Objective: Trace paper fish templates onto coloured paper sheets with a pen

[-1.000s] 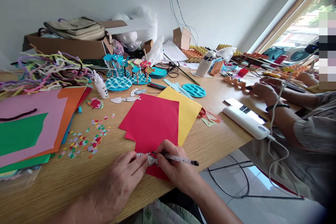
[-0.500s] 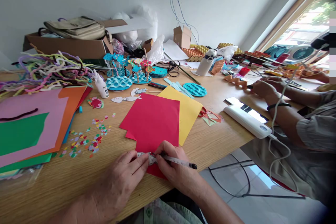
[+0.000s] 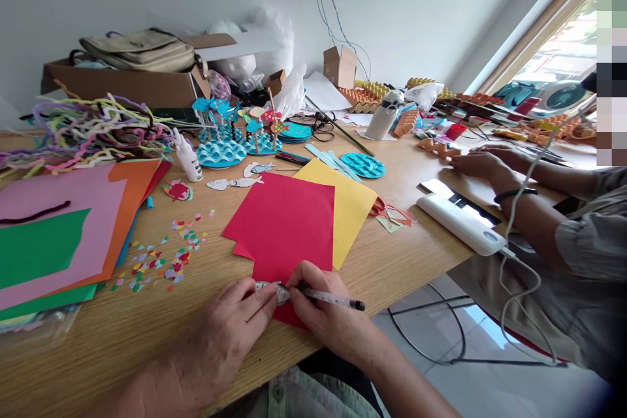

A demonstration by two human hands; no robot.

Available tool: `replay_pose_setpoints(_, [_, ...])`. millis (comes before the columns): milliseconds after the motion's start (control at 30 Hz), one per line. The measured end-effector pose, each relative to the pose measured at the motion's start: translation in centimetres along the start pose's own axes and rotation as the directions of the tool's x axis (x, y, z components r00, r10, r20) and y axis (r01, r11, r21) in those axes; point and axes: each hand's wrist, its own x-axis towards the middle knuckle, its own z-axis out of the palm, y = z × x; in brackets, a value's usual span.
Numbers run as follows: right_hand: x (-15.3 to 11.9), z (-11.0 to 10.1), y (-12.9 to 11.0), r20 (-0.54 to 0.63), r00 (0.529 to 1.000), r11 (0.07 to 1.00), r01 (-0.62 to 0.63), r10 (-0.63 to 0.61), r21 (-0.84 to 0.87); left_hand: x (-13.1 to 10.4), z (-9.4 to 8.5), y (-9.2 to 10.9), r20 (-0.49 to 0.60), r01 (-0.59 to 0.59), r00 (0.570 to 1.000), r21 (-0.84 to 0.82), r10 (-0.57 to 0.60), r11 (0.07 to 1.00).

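My right hand is closed round a pen, its black end pointing right and its tip hidden by my fingers. A small white paper cutout lies under the pen on red paper. My left hand presses the cutout's left part down with its fingertips, the fingers close together. Yellow paper sticks out from beneath the red sheet. White fish-shaped cutouts rest beyond the red paper, near a red and green cutout.
Coloured sheets and paper scraps lie left. Farther back stand a glue bottle, pipe cleaners and blue fish models. Orange scissors and a white power strip are right, beside another person's hands.
My hands keep nearly the same place, pen and cutout included. On the right, the other person's near hand has shifted left and lies flatter, and the view has moved slightly.
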Motion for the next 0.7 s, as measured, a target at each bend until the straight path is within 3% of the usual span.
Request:
replay_pose_setpoints(433, [-0.2, 0.09, 0.82, -0.027, 1.0, 0.996, 0.009, -0.007, 0.091, -0.28, 0.21, -0.03, 0.011, -0.004, 1.0, 0.032, 0.004, 0.999])
replay_pose_setpoints(700, [0.18, -0.04, 0.3, 0.013, 1.0, 0.999, -0.019, 0.019, 0.042, -0.13, 0.29, 0.03, -0.021, 0.003, 1.0, 0.022, -0.003, 1.0])
